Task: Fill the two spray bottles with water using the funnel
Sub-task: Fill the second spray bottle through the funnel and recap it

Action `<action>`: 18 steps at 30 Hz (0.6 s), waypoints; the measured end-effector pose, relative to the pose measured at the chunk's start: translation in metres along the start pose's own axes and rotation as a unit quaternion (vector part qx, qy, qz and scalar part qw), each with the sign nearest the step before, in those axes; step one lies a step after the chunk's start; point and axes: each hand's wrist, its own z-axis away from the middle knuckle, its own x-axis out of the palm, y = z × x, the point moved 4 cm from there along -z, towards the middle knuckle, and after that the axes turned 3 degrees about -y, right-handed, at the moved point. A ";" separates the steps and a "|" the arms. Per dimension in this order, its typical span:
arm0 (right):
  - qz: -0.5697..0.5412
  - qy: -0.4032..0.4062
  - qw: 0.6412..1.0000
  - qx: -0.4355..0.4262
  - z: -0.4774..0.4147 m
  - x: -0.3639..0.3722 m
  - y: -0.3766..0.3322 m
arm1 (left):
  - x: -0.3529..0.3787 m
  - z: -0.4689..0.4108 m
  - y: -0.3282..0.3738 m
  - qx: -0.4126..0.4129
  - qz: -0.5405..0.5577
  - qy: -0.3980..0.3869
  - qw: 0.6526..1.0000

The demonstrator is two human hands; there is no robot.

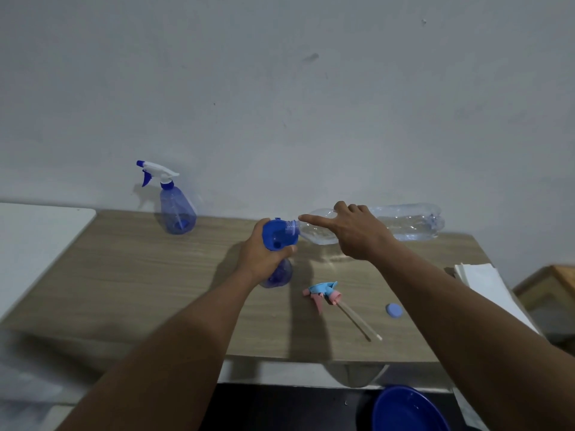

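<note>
A blue funnel (277,234) sits in the neck of a blue spray bottle (278,274) standing mid-table. My left hand (259,256) grips the funnel's stem and the bottle's neck. My right hand (354,232) holds a large clear water bottle (410,223) tipped on its side, index finger stretched along its shoulder, its mouth in the funnel's bowl. A second blue spray bottle (177,209) with a white and blue trigger head stands at the back left. A light-blue and pink trigger head (325,293) with its dip tube lies on the table to the right.
A small blue cap (394,310) lies at the right of the wooden table (130,275). White folded paper (479,276) lies at the table's right edge. A blue basin (407,410) stands below the front edge. A white surface (34,231) adjoins at left.
</note>
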 end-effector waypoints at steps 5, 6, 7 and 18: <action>0.029 -0.002 1.000 -0.001 0.001 -0.001 0.003 | 0.001 0.000 0.000 -0.002 0.006 0.001 1.000; 0.033 -0.002 0.999 -0.001 0.001 -0.002 0.003 | 0.001 0.000 0.000 -0.002 0.006 0.001 1.000; 0.036 -0.002 0.999 0.000 0.000 -0.003 0.003 | 0.001 0.000 0.001 -0.003 0.005 0.000 1.000; 0.022 0.007 1.000 0.009 0.002 -0.002 0.006 | 0.001 -0.002 0.000 -0.010 0.009 -0.005 1.000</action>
